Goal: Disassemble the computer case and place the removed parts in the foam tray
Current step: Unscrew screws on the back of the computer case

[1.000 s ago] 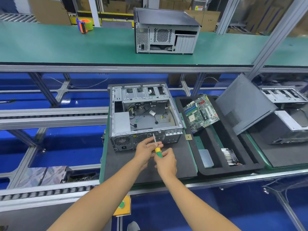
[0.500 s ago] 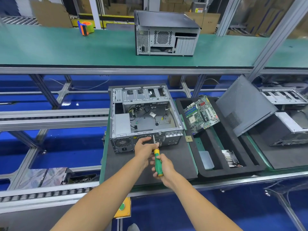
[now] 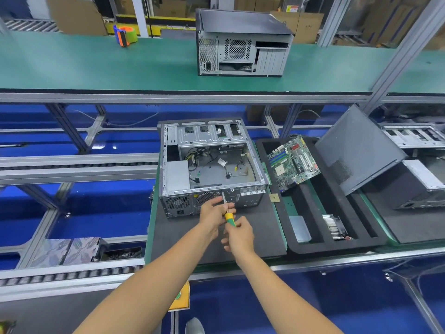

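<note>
Opened computer case (image 3: 212,165) lying on a dark mat on the tabletop, just left of the foam tray (image 3: 320,244) with the motherboard (image 3: 292,162) leaning inside. Screwdriver (image 3: 227,212) tip set against the case's near panel; left hand (image 3: 213,213) pinching the shaft, right hand (image 3: 239,235) curled round the yellow-green handle.

A long green-topped surface (image 3: 101,68) on grey aluminium framing (image 3: 168,98) runs across the far side. Beneath and in front, grey metal roller conveyor tracks (image 3: 72,276) cross a glossy blue floor (image 3: 101,208). Brown cardboard boxes (image 3: 74,18) stand stacked behind, under even bright light.
</note>
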`<action>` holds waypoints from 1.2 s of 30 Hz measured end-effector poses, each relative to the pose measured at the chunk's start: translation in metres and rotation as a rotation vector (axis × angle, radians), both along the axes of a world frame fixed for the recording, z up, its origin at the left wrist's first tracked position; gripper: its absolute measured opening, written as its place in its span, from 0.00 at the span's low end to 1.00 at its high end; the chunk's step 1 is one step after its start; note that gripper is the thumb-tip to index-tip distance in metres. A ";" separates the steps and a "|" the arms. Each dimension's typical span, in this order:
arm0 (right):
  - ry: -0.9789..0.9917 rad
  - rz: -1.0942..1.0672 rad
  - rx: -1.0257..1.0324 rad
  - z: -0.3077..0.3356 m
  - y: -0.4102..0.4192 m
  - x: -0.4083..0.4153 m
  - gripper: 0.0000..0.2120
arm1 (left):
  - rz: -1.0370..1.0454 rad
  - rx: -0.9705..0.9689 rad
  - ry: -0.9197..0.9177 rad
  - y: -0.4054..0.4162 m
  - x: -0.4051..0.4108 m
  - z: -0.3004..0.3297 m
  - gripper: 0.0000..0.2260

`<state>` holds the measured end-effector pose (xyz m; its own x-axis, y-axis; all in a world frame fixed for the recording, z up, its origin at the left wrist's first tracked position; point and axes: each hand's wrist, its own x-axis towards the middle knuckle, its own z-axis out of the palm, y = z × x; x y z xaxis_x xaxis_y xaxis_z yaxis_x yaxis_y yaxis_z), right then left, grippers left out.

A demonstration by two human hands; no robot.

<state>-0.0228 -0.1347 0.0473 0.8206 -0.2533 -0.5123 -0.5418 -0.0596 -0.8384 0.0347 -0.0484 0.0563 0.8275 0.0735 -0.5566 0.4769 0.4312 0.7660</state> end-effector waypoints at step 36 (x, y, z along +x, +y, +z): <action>0.228 0.056 0.536 0.002 0.000 -0.001 0.11 | -0.085 -0.066 -0.071 0.012 0.016 -0.005 0.14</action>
<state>-0.0236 -0.1343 0.0488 0.6789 0.1303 -0.7226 -0.7207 0.3069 -0.6217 0.0508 -0.0364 0.0510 0.8667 -0.0337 -0.4977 0.4595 0.4424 0.7702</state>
